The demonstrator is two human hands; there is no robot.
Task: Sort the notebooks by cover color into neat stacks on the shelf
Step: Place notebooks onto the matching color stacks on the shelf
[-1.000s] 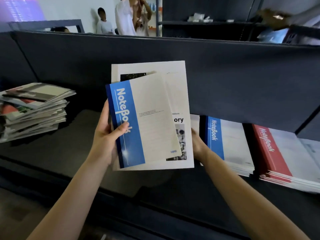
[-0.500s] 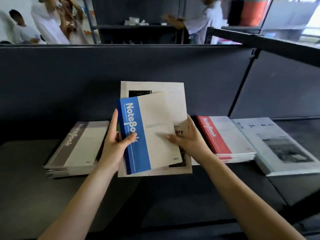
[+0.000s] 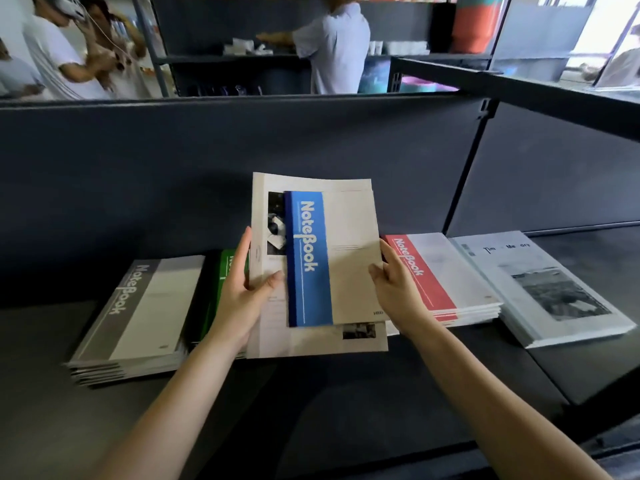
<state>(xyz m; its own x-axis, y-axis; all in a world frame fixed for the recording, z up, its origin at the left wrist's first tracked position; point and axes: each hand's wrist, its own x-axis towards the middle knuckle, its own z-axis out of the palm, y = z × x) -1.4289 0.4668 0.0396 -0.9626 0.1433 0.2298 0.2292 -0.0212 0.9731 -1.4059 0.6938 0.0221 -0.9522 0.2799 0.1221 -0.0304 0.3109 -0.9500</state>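
Blue notebook [image 3: 308, 265] is pointing away, just left of the red stack [image 3: 426, 271]. Right hand [image 3: 394, 289] is pinching its edge; left hand [image 3: 239, 299] is gripping the booklet [image 3: 311, 344] beneath.

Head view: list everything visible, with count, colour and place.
blue notebook: one, blue and cream, centre, held
white booklet: one, white, under blue notebook
grey notebooks: one stack, grey, shelf left
green notebook: partly hidden, green, beside grey notebooks
red notebooks: one stack, red, right of centre
photo booklets: one stack, pale, far right
shelf: one, dark, below everything
people: several, background
left hand: grips white booklet
right hand: fingers pinch blue notebook
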